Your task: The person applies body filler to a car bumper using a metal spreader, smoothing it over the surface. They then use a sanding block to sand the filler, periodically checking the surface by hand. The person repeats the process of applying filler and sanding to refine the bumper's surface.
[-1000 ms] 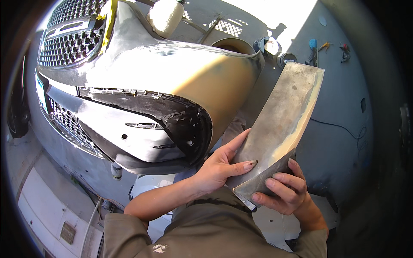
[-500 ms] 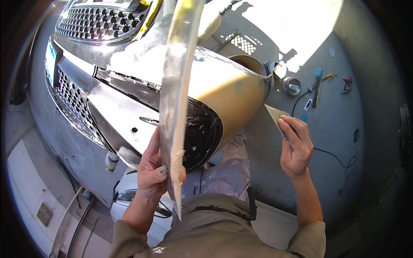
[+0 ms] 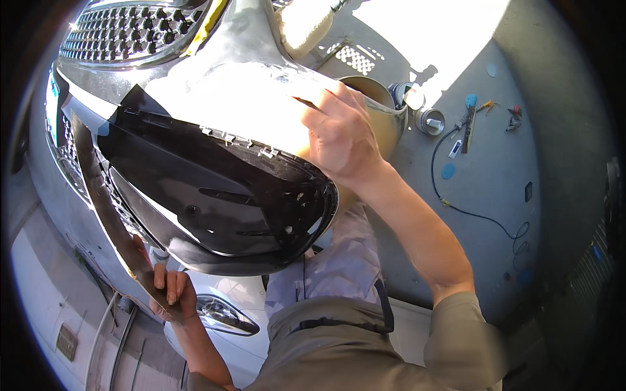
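My left hand point(image 3: 171, 290) is closed around the lower end of a long, thin, curved panel point(image 3: 104, 202), which is seen nearly edge-on and slants up to the left beside the bumper. My right hand point(image 3: 345, 133) is bent over the bright, sunlit top of the car bumper point(image 3: 372, 186), its fingers curled. A folded sheet of sandpaper was in those fingers a moment ago; glare and the hand hide most of what they hold now. Between my hands lies the bumper's black corner recess point(image 3: 228, 195), edged with clips along its upper side.
A honeycomb grille point(image 3: 124, 36) with yellow tape point(image 3: 207, 27) is at the upper left. On the floor at right stand an open can point(image 3: 430, 122), a blue-ended tool point(image 3: 469, 127) and a trailing cable point(image 3: 482, 212). A white car point(image 3: 251, 290) with its headlight shows below the bumper.
My left hand has swung the curved panel from the middle out to the left. My right hand has moved left and up, from beside the bumper onto its top.
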Demonstrator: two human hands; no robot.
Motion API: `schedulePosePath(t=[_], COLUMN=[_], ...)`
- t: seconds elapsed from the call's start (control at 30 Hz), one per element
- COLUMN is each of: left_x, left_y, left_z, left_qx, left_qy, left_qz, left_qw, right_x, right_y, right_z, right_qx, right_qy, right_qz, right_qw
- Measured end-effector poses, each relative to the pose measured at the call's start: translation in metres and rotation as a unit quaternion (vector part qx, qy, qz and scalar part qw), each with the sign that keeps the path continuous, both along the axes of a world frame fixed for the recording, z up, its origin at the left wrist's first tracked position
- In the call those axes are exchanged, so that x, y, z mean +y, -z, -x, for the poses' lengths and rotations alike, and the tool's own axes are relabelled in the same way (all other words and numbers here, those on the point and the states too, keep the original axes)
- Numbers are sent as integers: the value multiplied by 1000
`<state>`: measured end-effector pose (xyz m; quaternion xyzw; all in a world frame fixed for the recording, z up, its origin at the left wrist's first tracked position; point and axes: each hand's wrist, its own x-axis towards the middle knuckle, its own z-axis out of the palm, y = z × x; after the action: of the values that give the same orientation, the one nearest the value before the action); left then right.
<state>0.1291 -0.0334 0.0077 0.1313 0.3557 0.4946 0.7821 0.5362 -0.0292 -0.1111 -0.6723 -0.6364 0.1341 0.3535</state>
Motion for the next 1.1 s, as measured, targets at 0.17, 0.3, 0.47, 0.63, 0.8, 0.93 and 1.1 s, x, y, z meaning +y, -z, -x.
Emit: schedulePosePath(t=[0.17, 0.3, 0.47, 0.63, 0.8, 0.93, 1.1], left_x=[5, 9, 12, 18, 19, 14, 10], left_y=[0, 0, 3, 5, 5, 4, 4], left_z=[2, 8, 11, 0, -12, -18, -25], left_qx=[-6, 28, 28, 24, 28, 50, 39], left_qy=[22, -12, -25, -15, 30, 5, 15], left_qz=[-35, -9, 6, 9, -12, 1, -12], left_qw=[999, 999, 999, 1000, 999, 999, 999], right_x=[7, 0, -50, -73, -62, -62, -64], right_y=[-7, -16, -14, 14, 25, 26, 29], right_z=[-21, -63, -101, -81, -58, -51, -60], right_qx=[-6, 66, 58, 72, 83, 86, 93], right_qy=[20, 104, 171, 128, 127, 121, 118], right_qz=[-22, -55, 96, 60, 40, 50, 50], right_qw=[1000, 991, 979, 987, 988, 988, 987])
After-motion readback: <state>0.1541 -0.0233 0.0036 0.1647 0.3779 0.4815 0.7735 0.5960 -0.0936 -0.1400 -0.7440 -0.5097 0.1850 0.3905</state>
